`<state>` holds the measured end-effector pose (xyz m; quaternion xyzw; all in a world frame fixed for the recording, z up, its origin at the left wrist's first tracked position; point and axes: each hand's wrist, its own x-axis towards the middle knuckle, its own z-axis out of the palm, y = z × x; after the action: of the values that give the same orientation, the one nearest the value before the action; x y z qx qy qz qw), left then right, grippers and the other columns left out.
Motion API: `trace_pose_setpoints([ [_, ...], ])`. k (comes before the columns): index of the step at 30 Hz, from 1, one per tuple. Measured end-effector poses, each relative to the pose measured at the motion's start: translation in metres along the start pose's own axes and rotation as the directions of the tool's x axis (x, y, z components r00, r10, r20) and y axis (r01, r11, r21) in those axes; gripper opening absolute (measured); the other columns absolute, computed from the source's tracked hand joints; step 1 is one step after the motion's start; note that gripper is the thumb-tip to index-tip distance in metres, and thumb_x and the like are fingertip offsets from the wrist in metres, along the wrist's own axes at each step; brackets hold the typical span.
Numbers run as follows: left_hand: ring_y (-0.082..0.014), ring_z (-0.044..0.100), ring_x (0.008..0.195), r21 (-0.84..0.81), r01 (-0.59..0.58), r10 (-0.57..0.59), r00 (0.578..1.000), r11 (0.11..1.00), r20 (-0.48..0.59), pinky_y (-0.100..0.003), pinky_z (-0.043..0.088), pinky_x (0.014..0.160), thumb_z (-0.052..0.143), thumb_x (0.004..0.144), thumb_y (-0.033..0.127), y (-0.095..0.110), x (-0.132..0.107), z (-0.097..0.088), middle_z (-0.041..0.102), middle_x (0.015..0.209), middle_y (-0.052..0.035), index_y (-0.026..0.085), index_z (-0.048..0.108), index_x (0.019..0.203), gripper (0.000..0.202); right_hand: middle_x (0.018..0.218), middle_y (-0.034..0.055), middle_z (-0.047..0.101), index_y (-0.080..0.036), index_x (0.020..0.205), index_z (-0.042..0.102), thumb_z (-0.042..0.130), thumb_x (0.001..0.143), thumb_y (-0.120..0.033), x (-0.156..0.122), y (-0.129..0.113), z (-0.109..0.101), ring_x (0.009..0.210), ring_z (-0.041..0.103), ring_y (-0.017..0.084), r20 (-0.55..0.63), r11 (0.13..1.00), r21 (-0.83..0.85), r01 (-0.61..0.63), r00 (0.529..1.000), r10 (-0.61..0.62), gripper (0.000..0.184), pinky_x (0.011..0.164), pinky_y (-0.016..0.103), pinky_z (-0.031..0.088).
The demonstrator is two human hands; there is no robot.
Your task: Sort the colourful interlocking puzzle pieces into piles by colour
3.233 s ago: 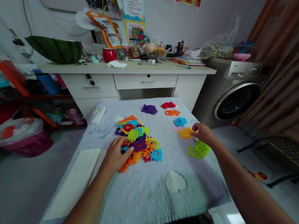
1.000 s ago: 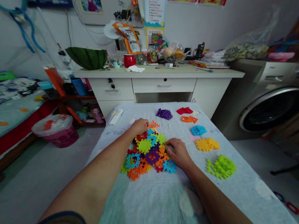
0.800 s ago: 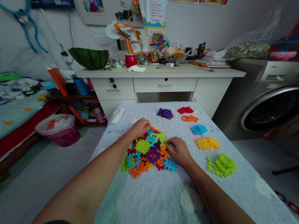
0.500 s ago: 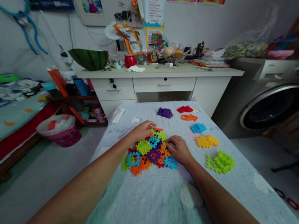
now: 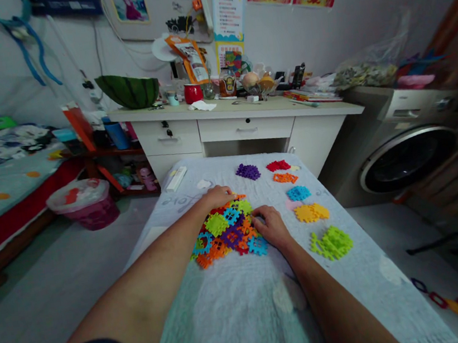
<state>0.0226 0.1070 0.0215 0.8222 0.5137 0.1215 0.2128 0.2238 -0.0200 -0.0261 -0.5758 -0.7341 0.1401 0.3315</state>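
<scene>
A heap of toothed plastic building pieces (image 5: 233, 235) in several colours lies on the cloth-covered table (image 5: 238, 305). My left hand (image 5: 217, 196) reaches over its far left edge, fingers together and pointing down. An orange piece (image 5: 239, 196) shows just beside those fingertips; whether they grip it is hidden. At the heap's right side rests my right hand (image 5: 272, 226), fingers bent, thumb apart from them, fingertips touching the outer pieces. Sorted piles run along the right: purple (image 5: 248, 171), red (image 5: 278, 165), orange (image 5: 285, 178), blue (image 5: 298, 193), yellow (image 5: 311, 212) and lime green (image 5: 332, 243).
A white oblong box (image 5: 176, 179) lies at the table's far left corner. Behind stands a white desk (image 5: 244, 130) holding a cut watermelon (image 5: 129, 91) and jars. A washing machine (image 5: 397, 138) is to the right, a pink tub (image 5: 86, 207) on the floor to the left.
The view has shifted slightly, moving the scene left. My left forearm now covers more of the heap's left edge. My right hand stays at the heap's right side.
</scene>
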Motion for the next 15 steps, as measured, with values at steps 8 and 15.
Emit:
trace_pose_setpoints([
  [8, -0.0223, 0.061, 0.107, -0.043, -0.184, 0.186, 0.981, 0.982, 0.057, -0.029, 0.046, 0.097, 0.059, 0.073, 0.031, 0.011, -0.019, -0.01, 0.07, 0.108, -0.0037, 0.021, 0.073, 0.097, 0.029, 0.109, 0.012, 0.06, -0.017, 0.114, 0.059, 0.053, 0.081, -0.025, 0.001, 0.014, 0.008, 0.103, 0.056, 0.024, -0.208, 0.993, 0.108, -0.043, 0.976, 0.065, 0.034, 0.093, 0.041, 0.046],
  [15, -0.0245, 0.054, 0.122, -0.058, -0.341, 0.344, 0.938, 0.938, 0.041, -0.034, 0.038, 0.108, 0.062, 0.08, 0.049, 0.015, -0.052, -0.017, 0.06, 0.128, -0.0077, 0.022, 0.065, 0.119, 0.047, 0.143, 0.0116, 0.049, -0.02, 0.141, 0.042, 0.046, 0.086, -0.023, 0.005, 0.017, 0.007, 0.132, 0.042, 0.025, -0.131, 0.993, 0.107, 0.049, 0.991, -0.035, 0.056, 0.111, 0.046, 0.032],
])
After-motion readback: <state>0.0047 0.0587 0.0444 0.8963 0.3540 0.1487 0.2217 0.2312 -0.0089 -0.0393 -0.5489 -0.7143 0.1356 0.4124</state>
